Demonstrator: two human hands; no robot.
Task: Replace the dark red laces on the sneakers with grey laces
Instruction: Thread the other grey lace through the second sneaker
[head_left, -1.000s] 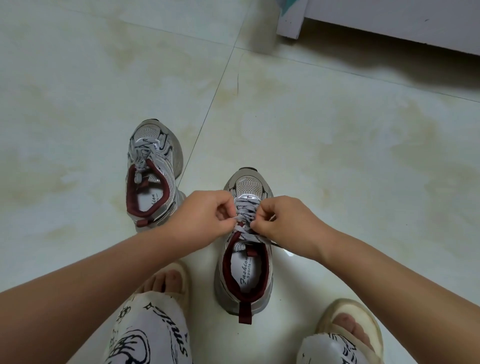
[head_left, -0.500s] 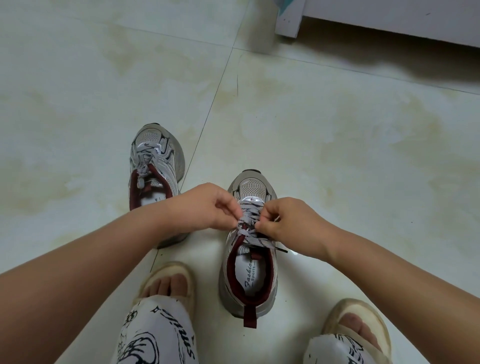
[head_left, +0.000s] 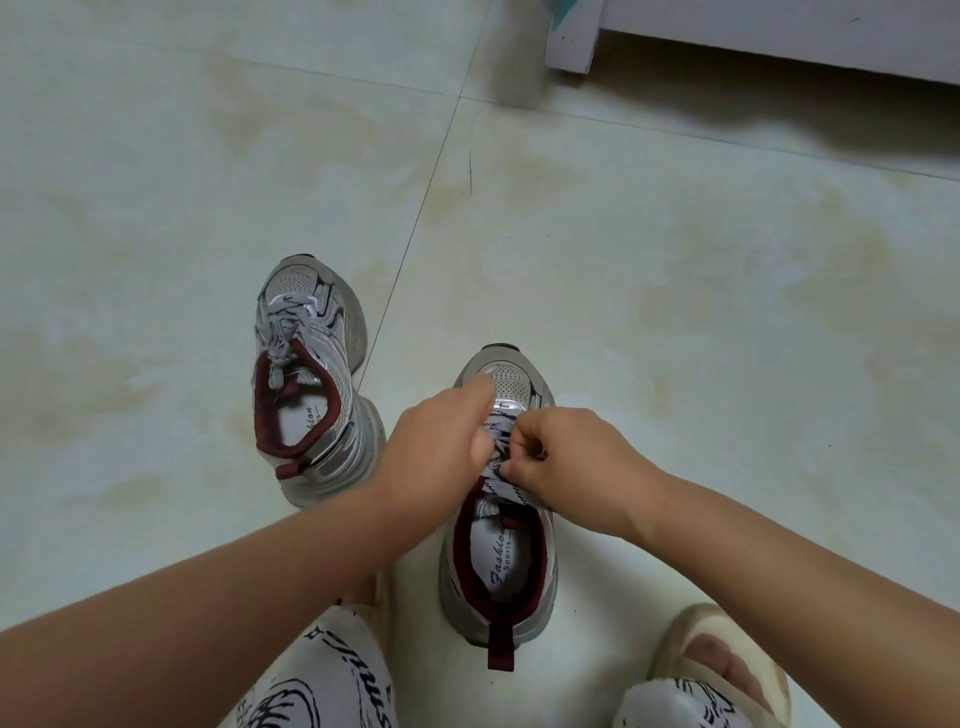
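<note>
Two grey-and-silver sneakers with dark red collars stand on the tiled floor. The left sneaker (head_left: 311, 374) carries a grey patterned lace, tied, and nobody touches it. The right sneaker (head_left: 501, 551) stands between my feet, toe pointing away. My left hand (head_left: 441, 441) and my right hand (head_left: 566, 457) meet over its tongue. Both pinch the grey lace (head_left: 496, 467) at the upper eyelets. The knot area is hidden under my fingers. No dark red lace is in view.
Pale marbled floor tiles (head_left: 675, 286) spread all around. A white furniture leg and base (head_left: 571, 36) stand at the top right. My feet in beige slippers (head_left: 727, 670) flank the right sneaker, with printed trouser legs (head_left: 322, 686) at the bottom.
My left hand has moved right and forward over the toe side of the right sneaker's lacing. Both hands sit closer together on the lace, and the left sneaker is uncovered again.
</note>
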